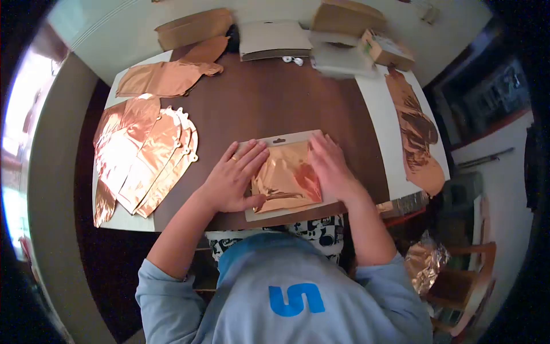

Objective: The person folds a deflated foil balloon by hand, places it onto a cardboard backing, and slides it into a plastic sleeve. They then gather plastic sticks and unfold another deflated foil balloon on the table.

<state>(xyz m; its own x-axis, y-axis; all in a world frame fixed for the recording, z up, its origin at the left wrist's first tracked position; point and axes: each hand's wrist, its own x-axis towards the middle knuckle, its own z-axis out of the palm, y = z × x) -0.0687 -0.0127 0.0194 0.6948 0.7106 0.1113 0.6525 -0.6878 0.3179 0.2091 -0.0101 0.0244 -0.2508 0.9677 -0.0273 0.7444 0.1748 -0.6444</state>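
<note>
A folded sheet of shiny copper-coloured foil [286, 183], which looks like a flat foil balloon, lies on a pale backing card [295, 137] with a hang slot in its top edge. The card is at the table's near edge, in front of my body. My left hand [238, 175] rests flat on the left side of the foil and card, fingers stretched out, thumb on the foil's lower part. On the right side, my right hand [331, 165] presses down with extended fingers near the card's upper corner. Neither hand grips anything.
Overlapping copper foil pieces [143, 155] lie at the left, more foil [163, 77] behind them. A long foil piece [415, 129] lies at the right edge. Cardboard boxes [275, 37] and white earbuds [293, 60] sit at the back. A wooden chair [467, 286] stands lower right.
</note>
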